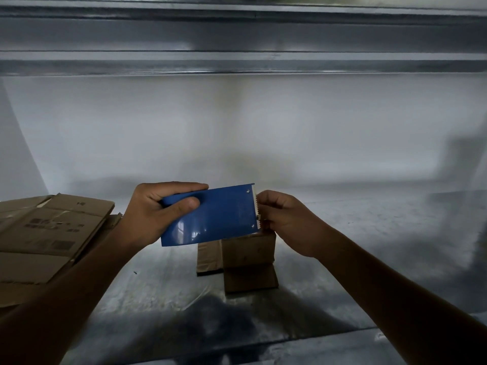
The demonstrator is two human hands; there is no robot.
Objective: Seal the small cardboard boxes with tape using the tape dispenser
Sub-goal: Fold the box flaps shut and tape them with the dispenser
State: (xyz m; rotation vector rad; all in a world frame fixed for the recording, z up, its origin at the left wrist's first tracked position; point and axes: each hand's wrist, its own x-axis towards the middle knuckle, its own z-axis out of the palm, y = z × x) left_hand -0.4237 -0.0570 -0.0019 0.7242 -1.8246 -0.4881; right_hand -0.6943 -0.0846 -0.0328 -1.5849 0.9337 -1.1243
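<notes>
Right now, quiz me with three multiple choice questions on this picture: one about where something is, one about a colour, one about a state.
1. Where is the flattened cardboard? A: left side of the table. B: right side. C: on the small box.
2. What colour is the tape dispenser? A: red. B: blue. C: green.
3. What is the left hand doing? A: lying flat. B: gripping the dispenser's handle. C: holding a box.
Answers: 1 A, it lies beside the left forearm; 2 B, its body is plain blue; 3 B, its fingers curl round the handle.
</notes>
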